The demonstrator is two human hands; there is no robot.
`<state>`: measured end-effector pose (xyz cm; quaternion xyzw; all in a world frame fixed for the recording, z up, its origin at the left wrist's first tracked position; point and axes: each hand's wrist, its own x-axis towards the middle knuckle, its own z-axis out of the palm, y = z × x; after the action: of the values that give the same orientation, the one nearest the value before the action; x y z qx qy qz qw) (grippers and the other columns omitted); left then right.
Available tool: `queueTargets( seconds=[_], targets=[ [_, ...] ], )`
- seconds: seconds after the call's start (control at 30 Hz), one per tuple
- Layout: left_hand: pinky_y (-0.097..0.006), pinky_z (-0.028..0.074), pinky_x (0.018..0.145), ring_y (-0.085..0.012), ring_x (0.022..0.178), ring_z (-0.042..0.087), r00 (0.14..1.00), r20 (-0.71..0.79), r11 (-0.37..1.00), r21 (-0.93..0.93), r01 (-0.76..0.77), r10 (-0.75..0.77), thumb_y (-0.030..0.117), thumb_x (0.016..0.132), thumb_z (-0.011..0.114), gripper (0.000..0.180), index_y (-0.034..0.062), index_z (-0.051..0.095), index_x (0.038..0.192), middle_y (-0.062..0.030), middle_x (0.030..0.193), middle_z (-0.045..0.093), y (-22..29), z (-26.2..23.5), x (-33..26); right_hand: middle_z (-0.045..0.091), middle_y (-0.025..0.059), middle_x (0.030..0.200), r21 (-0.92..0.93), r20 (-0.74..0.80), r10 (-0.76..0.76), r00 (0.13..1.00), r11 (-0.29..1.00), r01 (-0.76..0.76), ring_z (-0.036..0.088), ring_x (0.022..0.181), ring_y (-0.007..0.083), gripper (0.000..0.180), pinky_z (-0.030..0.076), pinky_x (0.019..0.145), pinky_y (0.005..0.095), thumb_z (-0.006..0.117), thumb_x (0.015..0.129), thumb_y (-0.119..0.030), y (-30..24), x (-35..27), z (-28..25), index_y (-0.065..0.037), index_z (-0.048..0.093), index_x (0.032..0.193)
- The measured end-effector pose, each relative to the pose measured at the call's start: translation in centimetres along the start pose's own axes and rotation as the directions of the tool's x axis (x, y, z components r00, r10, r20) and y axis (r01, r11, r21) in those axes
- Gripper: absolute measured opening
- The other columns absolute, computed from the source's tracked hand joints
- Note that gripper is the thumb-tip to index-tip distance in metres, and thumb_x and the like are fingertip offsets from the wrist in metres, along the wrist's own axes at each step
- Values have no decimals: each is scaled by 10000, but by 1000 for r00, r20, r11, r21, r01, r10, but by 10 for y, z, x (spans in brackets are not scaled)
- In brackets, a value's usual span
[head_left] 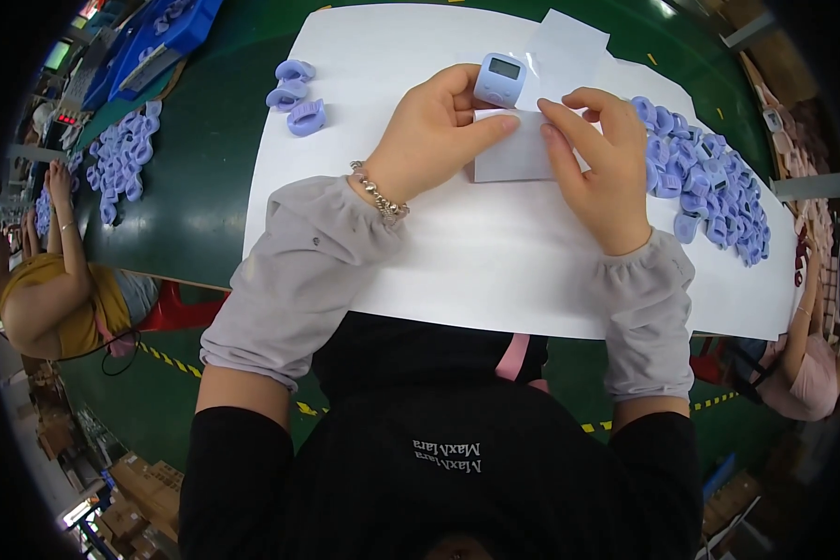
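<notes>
A light blue finger counter [500, 91] with a small grey display stands upright in the fingers of my left hand [429, 131]. The thumb of that hand lies on a small white stack of sheets [511, 161] just below the counter. My right hand [605, 173] is at the stack's right upper corner, thumb and index finger close together in a pinch. Whatever lies between those fingertips is too small to make out. A heap of similar blue counters [705, 177] lies to the right of my right hand. Three more counters [294, 96] sit apart on the left.
White paper [420, 271] covers the table under my hands, with a clear sheet [569, 47] at its far edge. Left on the dark tabletop are another heap of counters [123, 159] and a blue bin [173, 42]. People sit at both sides.
</notes>
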<state>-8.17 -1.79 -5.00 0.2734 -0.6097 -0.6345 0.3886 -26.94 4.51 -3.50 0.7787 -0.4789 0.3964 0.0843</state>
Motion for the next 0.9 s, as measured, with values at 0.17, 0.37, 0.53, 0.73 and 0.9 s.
queueTargets(
  seconds=[0.17, 0.37, 0.53, 0.73, 0.9],
  targets=[
    [-227, 522, 728, -122, 949, 620, 997, -3, 997, -7, -74, 74, 61, 837, 654, 401, -28, 492, 1192, -76, 1061, 621, -4, 2, 0, 589, 61, 870, -185, 7, -61, 998, 981, 62, 547, 755, 207, 248, 418, 679, 320, 686, 714, 5, -9, -2, 3, -63, 686, 953],
    [-207, 511, 618, -102, 921, 617, 999, 12, 999, 26, -47, 46, 68, 837, 656, 388, -25, 502, 1181, -69, 1061, 619, -2, 0, 0, 593, 66, 829, 72, -29, 51, 998, 996, -48, 565, 727, 218, 205, 423, 614, 296, 685, 716, 24, -4, -4, 9, -39, 686, 911],
    [-207, 511, 627, -99, 917, 616, 998, 8, 997, 46, -59, 58, 72, 838, 656, 390, -24, 500, 1182, -67, 1055, 618, 0, 0, -1, 596, 78, 823, -14, -38, 31, 999, 999, -32, 572, 731, 221, 197, 445, 627, 298, 693, 720, 19, -9, -3, 6, -30, 679, 911],
    [-210, 513, 624, -99, 911, 617, 994, 16, 994, 19, -105, 105, 81, 845, 649, 392, -22, 491, 1189, -69, 1041, 619, -4, 0, 0, 596, 82, 829, -10, -43, 7, 999, 1000, -7, 580, 755, 212, 207, 458, 627, 291, 689, 726, 28, -8, -4, 7, -24, 677, 926],
    [-257, 481, 889, -127, 1012, 581, 999, 54, 1000, 23, -8, 6, 51, 860, 648, 446, -54, 445, 1243, -102, 1109, 606, 3, -1, -1, 598, 77, 834, 45, -60, 88, 994, 995, -85, 581, 756, 208, 197, 461, 616, 289, 684, 724, 38, -10, -2, 8, -25, 679, 911]
  ],
)
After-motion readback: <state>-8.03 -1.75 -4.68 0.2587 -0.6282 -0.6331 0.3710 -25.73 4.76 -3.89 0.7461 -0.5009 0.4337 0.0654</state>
